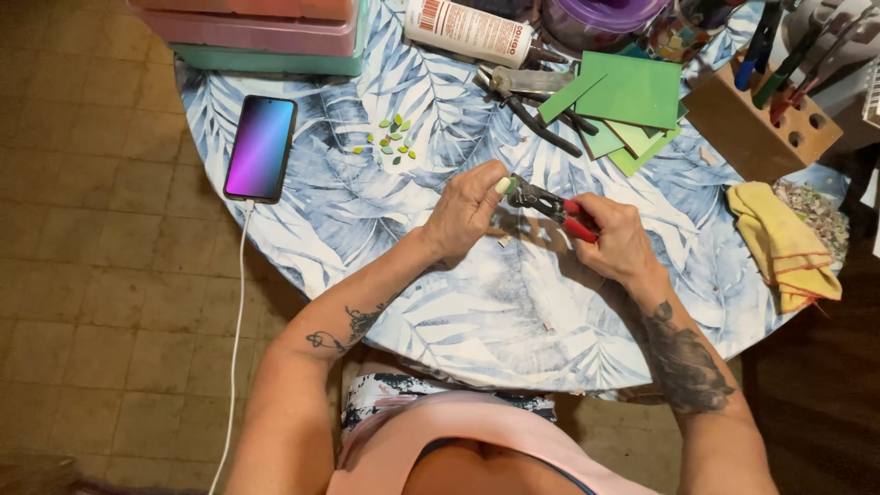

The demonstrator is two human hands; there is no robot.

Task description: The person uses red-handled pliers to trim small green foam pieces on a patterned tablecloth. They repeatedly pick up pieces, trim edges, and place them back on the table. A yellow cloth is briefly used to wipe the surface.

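The right hand point(616, 240) is gripping the red-handled metal nippers point(550, 203), its fingers closed around the red handles, while the left hand point(467, 209) is pinching a small pale tile piece point(503, 185) between thumb and forefinger at the tool's head. The nippers' long axis is running from lower right to upper left, handles toward the right hand and jaws toward the left, so the tile piece is sitting right at the jaw end, touching or just beside it (too small to tell which). Both hands are hovering just above the middle of the round worktop point(367, 229), which is wearing a blue-and-white leaf-print cloth.

Well apart, up and to the left, a cluster of small green leaf-shaped tile pieces point(392, 139) is lying on the cloth, and beyond it a smartphone with a glowing purple screen point(261, 147) is resting near the edge, its white cable trailing down to the floor. Behind the hands, flat green square tiles point(629, 101) are lying stacked, partly over 1 pair of dark pliers point(536, 110), with a white glue bottle point(467, 30) on its side nearby. To the right, a wooden tool block point(761, 128) and a crumpled yellow cloth point(784, 243) are sitting. The floor point(101, 302) is showing worn brownish tiles.
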